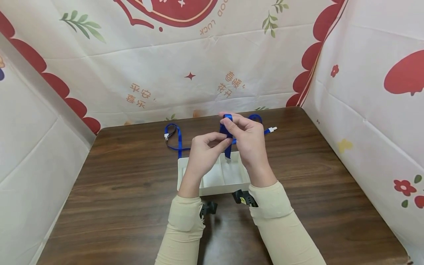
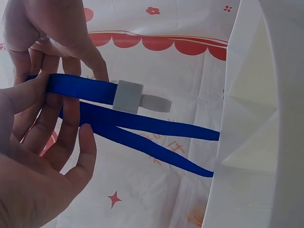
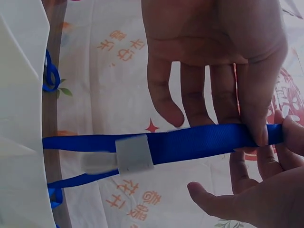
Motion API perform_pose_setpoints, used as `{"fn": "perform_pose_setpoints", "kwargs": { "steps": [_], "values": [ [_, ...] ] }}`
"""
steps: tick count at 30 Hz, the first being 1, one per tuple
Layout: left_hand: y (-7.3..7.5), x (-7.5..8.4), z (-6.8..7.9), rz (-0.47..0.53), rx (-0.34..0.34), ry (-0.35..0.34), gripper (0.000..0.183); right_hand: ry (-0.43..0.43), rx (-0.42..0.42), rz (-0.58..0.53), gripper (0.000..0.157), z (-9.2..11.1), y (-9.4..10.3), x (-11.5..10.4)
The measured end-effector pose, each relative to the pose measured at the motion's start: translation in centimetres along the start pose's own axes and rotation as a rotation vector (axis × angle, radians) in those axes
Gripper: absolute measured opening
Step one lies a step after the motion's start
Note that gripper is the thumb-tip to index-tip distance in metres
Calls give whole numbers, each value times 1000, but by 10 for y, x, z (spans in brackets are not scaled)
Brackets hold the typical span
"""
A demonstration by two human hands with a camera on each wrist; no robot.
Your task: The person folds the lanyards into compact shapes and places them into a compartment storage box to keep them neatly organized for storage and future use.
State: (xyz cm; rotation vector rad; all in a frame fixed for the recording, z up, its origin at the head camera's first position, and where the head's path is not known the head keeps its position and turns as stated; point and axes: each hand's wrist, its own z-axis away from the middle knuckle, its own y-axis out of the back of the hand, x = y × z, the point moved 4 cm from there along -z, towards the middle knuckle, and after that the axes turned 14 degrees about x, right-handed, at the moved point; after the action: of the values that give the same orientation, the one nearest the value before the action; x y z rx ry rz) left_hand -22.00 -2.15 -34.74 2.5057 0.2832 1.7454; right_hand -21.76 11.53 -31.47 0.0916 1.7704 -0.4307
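Observation:
A blue lanyard (image 1: 228, 151) hangs upright between both hands, over the back part of a white divided tray (image 1: 218, 190). My left hand (image 1: 206, 151) pinches its strap between thumb and fingers. A little higher, my right hand (image 1: 250, 141) grips the folded top of the strap. In the left wrist view a white plastic buckle (image 2: 128, 97) hangs below the fingers, beside two narrower lengths of blue strap. These run down behind the tray wall, so their lower ends are hidden. The right wrist view also has the buckle (image 3: 134, 154), just under the left hand (image 3: 209, 42).
Behind the tray, a blue strap with a white clip (image 1: 166, 136) lies looped on the wooden table (image 1: 132, 206). To the right lies more blue strap (image 1: 255, 117) with a white end piece (image 1: 272, 129). Printed cloth walls (image 1: 172, 55) stand behind and at both sides.

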Motion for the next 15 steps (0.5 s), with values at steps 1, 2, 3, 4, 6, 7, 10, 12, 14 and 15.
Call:
{"fn": "perform_pose_setpoints", "kwargs": {
  "steps": [1,2,3,4,6,7,10,12,14,15],
  "values": [
    [0,0,0,-2,6,-1,17,1,-2,5,23,-1,0,0],
    [1,-1,0,-2,11,-2,17,2,-5,10,23,-1,0,0],
    [1,-1,-1,-1,18,-3,17,4,-8,19,23,-2,0,0],
    [1,-2,-1,0,23,-4,17,5,-6,31,23,-2,0,0],
    [2,-2,-2,2,32,-13,17,7,-1,52,25,-2,1,-1],
    [2,-3,-2,3,36,-18,17,8,4,61,26,-3,1,-1],
    [2,-3,-3,12,53,-71,17,10,15,81,29,-2,1,-2],
    [3,-1,-3,36,70,-122,18,9,5,85,29,-2,0,-2],
    [3,3,-5,67,89,-179,20,8,-12,95,29,-2,-1,-3],
    [3,5,-5,82,92,-200,21,5,-18,98,29,-2,-1,-3]
  ]
}}
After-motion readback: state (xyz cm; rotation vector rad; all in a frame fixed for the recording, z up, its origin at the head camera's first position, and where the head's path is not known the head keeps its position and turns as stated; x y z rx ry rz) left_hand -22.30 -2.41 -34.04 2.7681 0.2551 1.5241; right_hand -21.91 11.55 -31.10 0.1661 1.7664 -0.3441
